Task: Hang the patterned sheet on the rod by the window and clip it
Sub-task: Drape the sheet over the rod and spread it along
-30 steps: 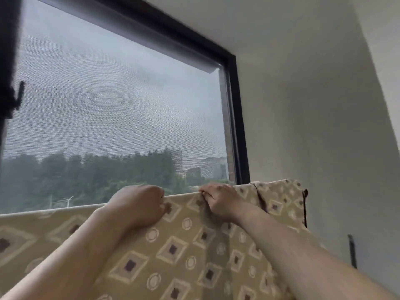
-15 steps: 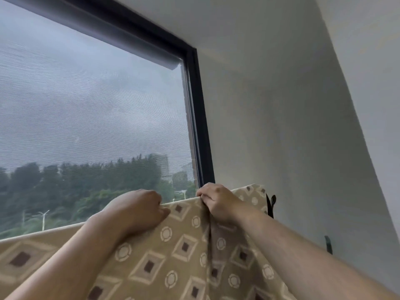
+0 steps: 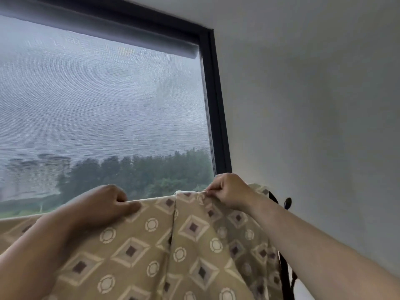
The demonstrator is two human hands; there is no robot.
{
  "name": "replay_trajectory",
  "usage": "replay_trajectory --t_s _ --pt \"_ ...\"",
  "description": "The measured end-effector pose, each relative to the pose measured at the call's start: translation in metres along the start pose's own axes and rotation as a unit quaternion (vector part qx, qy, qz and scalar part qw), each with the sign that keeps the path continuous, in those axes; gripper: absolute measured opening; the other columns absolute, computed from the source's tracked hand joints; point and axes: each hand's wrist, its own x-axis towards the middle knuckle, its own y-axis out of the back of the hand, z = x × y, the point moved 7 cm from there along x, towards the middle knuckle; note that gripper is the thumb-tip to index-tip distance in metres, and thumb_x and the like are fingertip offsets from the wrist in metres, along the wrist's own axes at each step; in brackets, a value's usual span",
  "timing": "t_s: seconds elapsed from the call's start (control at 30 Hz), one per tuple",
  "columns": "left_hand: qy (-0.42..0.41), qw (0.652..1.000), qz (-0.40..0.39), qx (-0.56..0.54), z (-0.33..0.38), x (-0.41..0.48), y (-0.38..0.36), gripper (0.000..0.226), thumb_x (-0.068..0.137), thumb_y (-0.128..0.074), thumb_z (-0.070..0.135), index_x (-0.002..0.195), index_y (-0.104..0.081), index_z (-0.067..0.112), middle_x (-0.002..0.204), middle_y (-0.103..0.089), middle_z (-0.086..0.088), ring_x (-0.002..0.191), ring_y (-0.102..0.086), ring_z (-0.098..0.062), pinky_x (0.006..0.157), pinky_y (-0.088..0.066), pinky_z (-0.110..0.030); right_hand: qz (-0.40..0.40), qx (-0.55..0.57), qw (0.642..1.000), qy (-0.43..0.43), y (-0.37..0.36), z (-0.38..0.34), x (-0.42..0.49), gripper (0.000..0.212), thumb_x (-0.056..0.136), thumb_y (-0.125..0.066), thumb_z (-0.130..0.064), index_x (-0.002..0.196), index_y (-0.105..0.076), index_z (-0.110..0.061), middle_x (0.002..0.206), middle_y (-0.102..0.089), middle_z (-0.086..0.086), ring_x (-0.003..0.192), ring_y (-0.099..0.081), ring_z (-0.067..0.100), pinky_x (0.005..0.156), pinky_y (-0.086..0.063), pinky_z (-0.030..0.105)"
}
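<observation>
- At the sheet's top edge, just right of a vertical fold (image 3: 173, 226), the right hand (image 3: 229, 191) pinches the cloth between thumb and curled forefinger, with the other fingers tucked in beside them.
- Left of that fold, the left hand (image 3: 108, 204) grips the same edge, fingers curled over the far side and thumb lying flat along the near face.
- The 2 hands are apart, with the fold between them, and both hold at the same height.
- The patterned sheet (image 3: 134, 252) is tan with cream diamonds, dark squares and pale rings. It hangs toward the camera from a straight top line crossing the foot of the window. Whatever carries it is hidden under the cloth.
- The sheet's right end bunches just past the right wrist. A dark strap (image 3: 273, 197) and a black round knob (image 3: 287, 203) show there against the wall (image 3: 313, 126).
- Behind the hands, a dark window frame (image 3: 216, 118) meets the grey-white wall, and a rolled blind (image 3: 97, 24) runs along the window's top.
- A mesh screen (image 3: 97, 94) over the glass shows rippled rings.
- Outside, a line of trees (image 3: 140, 172) and a pale building (image 3: 32, 176) at left stand under an overcast sky.
</observation>
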Motion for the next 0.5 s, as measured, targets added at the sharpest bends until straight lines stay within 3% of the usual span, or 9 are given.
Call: replay_trajectory --t_s 0.1,0.2,0.3,0.4,0.5 --pt "0.011 0.998 -0.019 -0.057 0.002 -0.006 0.004 0.041 0.085 -0.059 0.056 0.059 -0.068 0.026 0.056 -0.066 0.013 0.049 -0.055 0.002 0.056 -0.042 -0.024 -0.015 -0.001 1.000 0.021 0.007 -0.002 0.006 0.012 0.088 -0.070 -0.019 0.092 -0.079 -0.013 0.082 -0.070 -0.014 0.069 -0.056 -0.011 0.068 -0.037 -0.001" --pt "0.029 0.996 -0.022 -0.087 0.003 -0.011 0.007 0.046 0.075 -0.055 0.070 0.061 -0.068 0.029 0.057 -0.066 0.011 0.052 -0.058 -0.003 0.058 -0.043 -0.027 -0.004 -0.008 1.000 0.013 0.027 0.013 0.000 0.013 0.088 -0.069 -0.021 0.090 -0.079 -0.013 0.090 -0.076 -0.002 0.073 -0.060 -0.002 0.068 -0.040 0.006" --pt "0.045 0.994 -0.028 -0.099 0.010 -0.012 0.006 0.062 0.062 -0.051 0.086 0.069 -0.072 0.029 0.066 -0.071 0.010 0.064 -0.066 -0.006 0.064 -0.050 -0.029 0.003 -0.025 1.000 -0.010 0.048 0.039 -0.009 0.014 0.089 -0.067 -0.020 0.090 -0.079 -0.013 0.091 -0.076 -0.001 0.083 -0.065 0.008 0.066 -0.039 0.003" --pt "0.039 0.994 -0.036 -0.096 0.025 -0.010 -0.001 0.071 0.052 -0.041 0.093 0.071 -0.072 0.031 0.069 -0.072 0.009 0.068 -0.068 -0.007 0.070 -0.053 -0.033 0.004 -0.036 0.999 -0.016 0.059 0.058 -0.009 0.014 0.089 -0.067 -0.020 0.089 -0.079 -0.014 0.089 -0.075 -0.003 0.084 -0.065 0.009 0.066 -0.037 0.003" --pt "0.049 0.996 -0.044 -0.056 0.031 -0.009 -0.005 0.079 0.057 -0.033 0.096 0.070 -0.072 0.029 0.068 -0.072 0.010 0.067 -0.067 -0.005 0.069 -0.053 -0.030 0.002 -0.057 0.998 -0.032 0.072 0.079 -0.011 0.015 0.090 -0.066 -0.020 0.087 -0.078 -0.011 0.073 -0.069 -0.008 0.070 -0.058 0.004 0.060 -0.035 0.005"
